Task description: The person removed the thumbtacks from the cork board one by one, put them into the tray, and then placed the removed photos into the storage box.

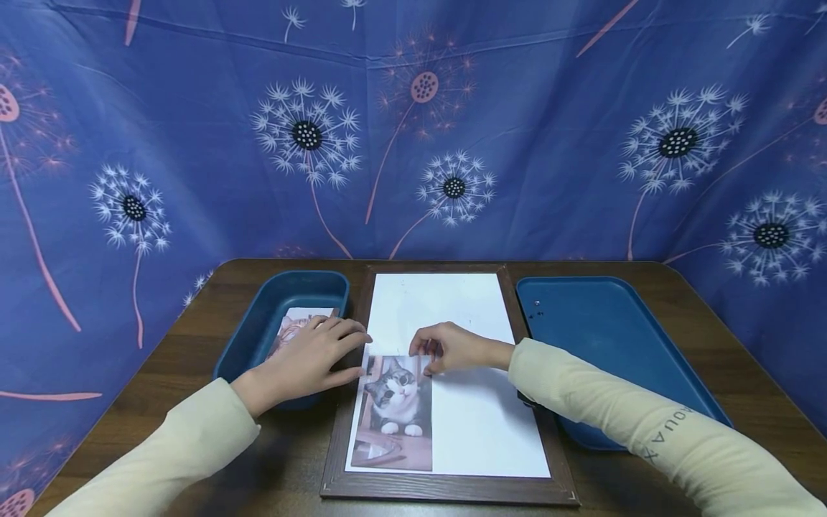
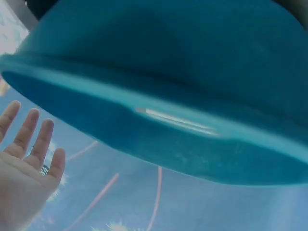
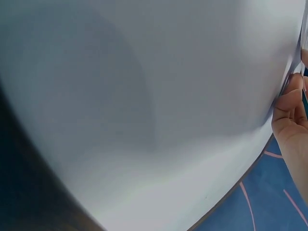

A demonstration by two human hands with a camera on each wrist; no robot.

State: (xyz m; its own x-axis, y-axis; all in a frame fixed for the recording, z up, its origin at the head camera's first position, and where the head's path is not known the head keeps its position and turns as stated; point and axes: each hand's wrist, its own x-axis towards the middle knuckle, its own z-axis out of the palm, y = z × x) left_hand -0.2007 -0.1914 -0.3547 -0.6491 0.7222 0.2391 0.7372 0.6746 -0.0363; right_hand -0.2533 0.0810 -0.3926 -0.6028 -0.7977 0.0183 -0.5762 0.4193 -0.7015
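Note:
A card with a cat picture [image 1: 397, 413] lies on the lower left of a white board [image 1: 487, 431] with a brown frame. At its top right corner my right hand [image 1: 455, 346] pinches the edge between thumb and fingers; the right wrist view shows that hand [image 3: 291, 108] at the far side of the white surface. My left hand [image 1: 310, 359] hovers by the card's upper left, fingers extended and holding nothing. Its open palm and spread fingers also show in the left wrist view, with the hand [image 2: 29, 163] beside a blue bin [image 2: 159, 82].
To the left, the deep blue bin [image 1: 258, 305] holds a pinkish picture card [image 1: 297, 327], partly covered by my left hand. A shallow blue tray [image 1: 601, 323] stands right of the board, with small dark bits at its upper left. Dandelion-print cloth [image 1: 388, 179] hangs behind the wooden table [image 1: 291, 470].

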